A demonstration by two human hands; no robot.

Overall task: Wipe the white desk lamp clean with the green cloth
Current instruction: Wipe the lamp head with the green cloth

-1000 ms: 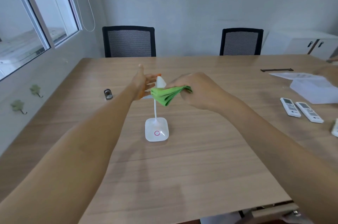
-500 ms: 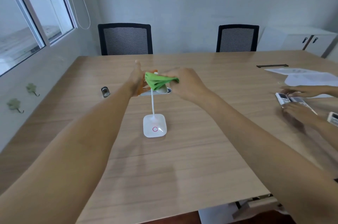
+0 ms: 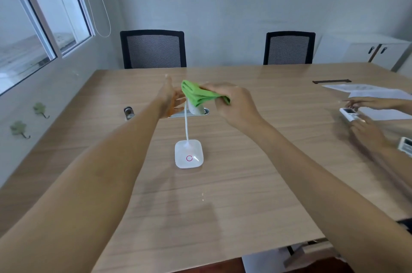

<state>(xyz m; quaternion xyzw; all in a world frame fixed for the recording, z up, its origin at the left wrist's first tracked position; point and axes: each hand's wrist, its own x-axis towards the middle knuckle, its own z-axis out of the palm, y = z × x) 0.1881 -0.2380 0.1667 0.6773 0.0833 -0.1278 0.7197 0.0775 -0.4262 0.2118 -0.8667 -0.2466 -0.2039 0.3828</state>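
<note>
Lamp point(image 3: 189, 154): one, white, square base mid-table, thin neck rising to head under cloth point(image 3: 199, 95). Right hand point(image 3: 234, 103) clenched on green cloth, pressing it over lamp head. Left hand point(image 3: 170, 98) fingers spread, beside head; contact unclear. Table point(image 3: 223, 201): light wood, grey room, window left. Two black chairs point(image 3: 153, 49) at far edge. Two papers, remote point(image 3: 348, 114) at right edge, another person's two hands there.

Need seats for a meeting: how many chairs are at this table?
2. One chair stands at the table's far edge, left of centre; the other chair at the same edge, further right. Others may be out of view.
</note>
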